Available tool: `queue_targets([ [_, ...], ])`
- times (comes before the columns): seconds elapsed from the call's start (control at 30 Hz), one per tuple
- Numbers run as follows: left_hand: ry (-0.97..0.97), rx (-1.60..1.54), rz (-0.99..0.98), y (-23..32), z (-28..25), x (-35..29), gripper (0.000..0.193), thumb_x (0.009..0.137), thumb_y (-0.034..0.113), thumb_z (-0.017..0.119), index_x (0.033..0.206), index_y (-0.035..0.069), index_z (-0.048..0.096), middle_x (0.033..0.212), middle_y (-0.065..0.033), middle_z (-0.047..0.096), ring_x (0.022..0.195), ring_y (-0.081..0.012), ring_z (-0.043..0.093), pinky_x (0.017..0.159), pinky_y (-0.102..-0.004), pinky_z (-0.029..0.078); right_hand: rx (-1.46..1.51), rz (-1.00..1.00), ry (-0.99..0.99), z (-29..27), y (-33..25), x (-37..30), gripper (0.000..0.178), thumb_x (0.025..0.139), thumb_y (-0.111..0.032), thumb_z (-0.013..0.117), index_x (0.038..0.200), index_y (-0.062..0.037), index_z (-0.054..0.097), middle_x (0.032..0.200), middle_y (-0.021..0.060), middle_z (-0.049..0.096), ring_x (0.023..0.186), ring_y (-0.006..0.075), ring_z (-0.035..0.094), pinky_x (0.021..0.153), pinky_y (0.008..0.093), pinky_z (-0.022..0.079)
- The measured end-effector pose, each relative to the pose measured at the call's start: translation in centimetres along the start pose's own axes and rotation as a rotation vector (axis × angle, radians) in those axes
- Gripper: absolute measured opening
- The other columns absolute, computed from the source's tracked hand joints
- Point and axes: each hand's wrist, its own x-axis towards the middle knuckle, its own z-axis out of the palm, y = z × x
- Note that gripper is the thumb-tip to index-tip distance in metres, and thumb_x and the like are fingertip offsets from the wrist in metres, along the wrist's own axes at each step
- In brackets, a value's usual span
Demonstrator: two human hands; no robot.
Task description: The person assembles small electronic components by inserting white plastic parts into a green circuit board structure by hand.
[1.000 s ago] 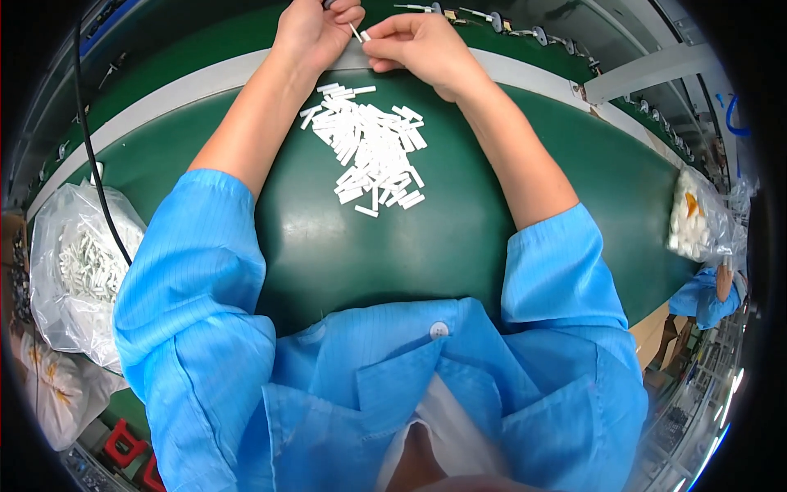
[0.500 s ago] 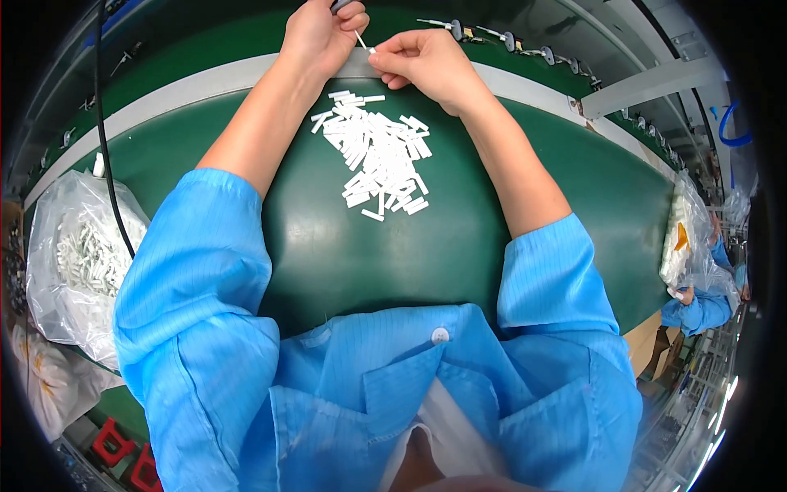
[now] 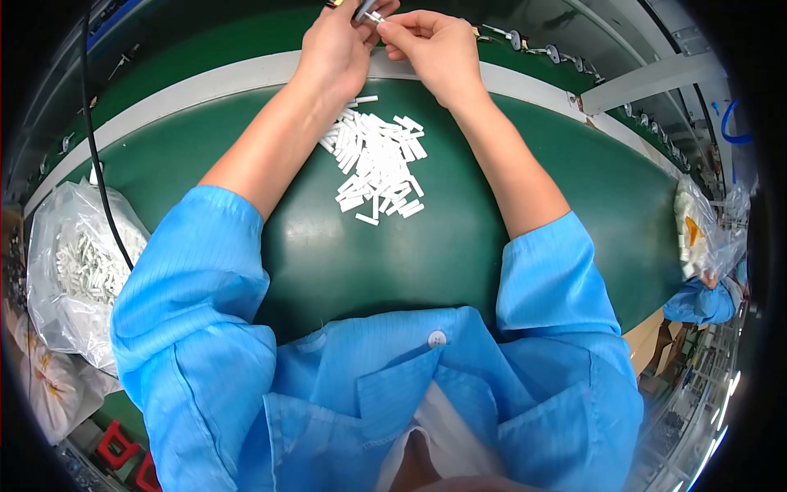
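Note:
At the far edge of the green work surface, my left hand (image 3: 338, 51) is closed around a small part with a grey disc (image 3: 363, 11) and a thin shaft. My right hand (image 3: 438, 56) pinches a short white sleeve (image 3: 376, 18) at the end of that shaft, close against the left fingers. How far the sleeve sits on the shaft is too small to tell. Below the hands lies a loose pile of short white sleeves (image 3: 373, 156), partly covered by my left wrist.
Beyond a pale rail (image 3: 221, 86) runs a green strip with several similar disc-and-shaft parts (image 3: 553, 54). A clear bag of white sleeves (image 3: 86, 262) stands at left, beside a hanging black cable (image 3: 102, 172). At the right edge are another plastic bag (image 3: 697, 230) and a person's blue sleeve (image 3: 701, 303).
Both hands have moved slightly farther away, and the right fingers have come closer to the left ones. The part's disc now shows more, its shaft less.

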Motion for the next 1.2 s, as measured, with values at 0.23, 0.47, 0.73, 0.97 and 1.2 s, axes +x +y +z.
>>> queue_targets([
  [0.23,0.009,-0.041,-0.008,-1.0,0.1,-0.1,0.029,0.104,0.026,0.034,0.109,0.006,0.054,0.108,-0.0104,0.064,0.102,-0.0221,0.059,0.090,-0.0370,0.045,-0.570,-0.907,0.141,0.1,-1.3,-1.3,0.012,0.082,-0.010,0.064,0.087,0.0008,0.065,0.081,0.0176,0.065,0.075,0.0351,0.064,0.066,0.0395,0.052],
  [0.47,-0.156,-0.023,-0.095,0.7,-0.4,1.4,0.024,0.103,0.023,0.039,0.105,0.005,0.055,0.101,-0.0096,0.065,0.088,-0.0217,0.063,0.076,-0.0349,0.052,-0.540,-0.611,0.064,0.2,-1.2,-0.9,0.020,0.083,-0.012,0.065,0.097,0.0019,0.066,0.083,0.0168,0.066,0.075,0.0345,0.064,0.068,0.0382,0.052],
  [0.73,-0.157,1.810,0.488,3.7,-1.6,10.6,0.028,0.084,0.027,0.064,0.096,0.002,0.068,0.093,-0.0213,0.068,0.094,-0.0380,0.065,0.084,-0.0450,0.051,-0.689,-0.362,-0.403,0.8,-4.2,-2.5,0.013,0.076,-0.011,0.066,0.086,-0.0036,0.072,0.082,0.0191,0.068,0.082,0.0344,0.067,0.079,0.0402,0.053],
  [0.97,-0.109,1.964,0.566,3.4,-2.7,11.0,0.040,0.096,0.043,0.043,0.113,0.013,0.064,0.120,-0.0151,0.061,0.103,-0.0376,0.061,0.085,-0.0470,0.051,-0.933,-0.498,-0.472,0.2,-2.4,-3.4,0.008,0.073,-0.006,0.061,0.070,0.0014,0.062,0.080,0.0212,0.060,0.081,0.0387,0.062,0.072,0.0458,0.051],
  [1.2,0.395,1.814,0.501,15.6,-21.1,14.1,0.046,0.093,0.044,0.051,0.121,0.010,0.064,0.123,-0.0165,0.061,0.116,-0.0307,0.058,0.097,-0.0372,0.044,-0.699,-0.399,-0.278,0.7,-2.3,-4.2,0.012,0.079,-0.001,0.055,0.089,0.0037,0.058,0.087,0.0229,0.063,0.083,0.0409,0.063,0.074,0.0453,0.053],
])
